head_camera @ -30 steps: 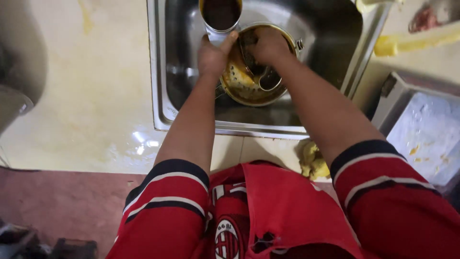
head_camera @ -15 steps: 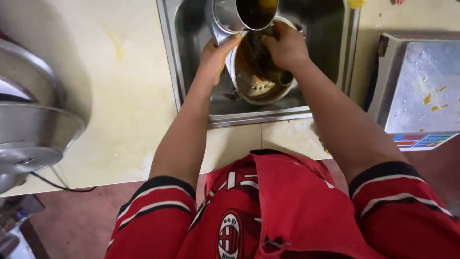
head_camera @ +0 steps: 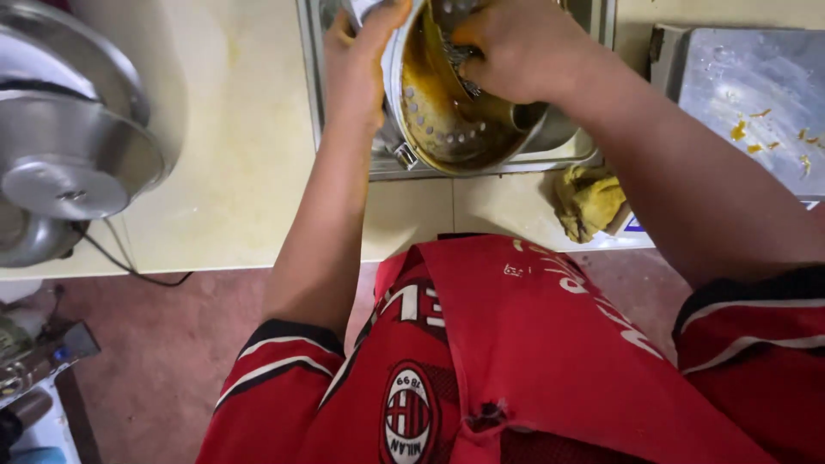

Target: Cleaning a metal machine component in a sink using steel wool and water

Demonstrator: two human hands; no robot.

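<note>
Now strainer (head_camera: 447,120) closer, tilted upright.

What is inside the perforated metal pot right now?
Inside the perforated pot: orange greasy residue and the right hand pressing a metal scourer. The hand covers the far wall.

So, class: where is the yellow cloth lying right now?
The yellow cloth lies on the pale counter, just below the sink's front rim, under the right forearm.

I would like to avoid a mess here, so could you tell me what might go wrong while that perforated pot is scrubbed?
The perforated pot is tilted over the sink edge, so orange residue may drip onto the counter. The left hand grips only its rim, so it could slip while the right hand scrubs.
</note>
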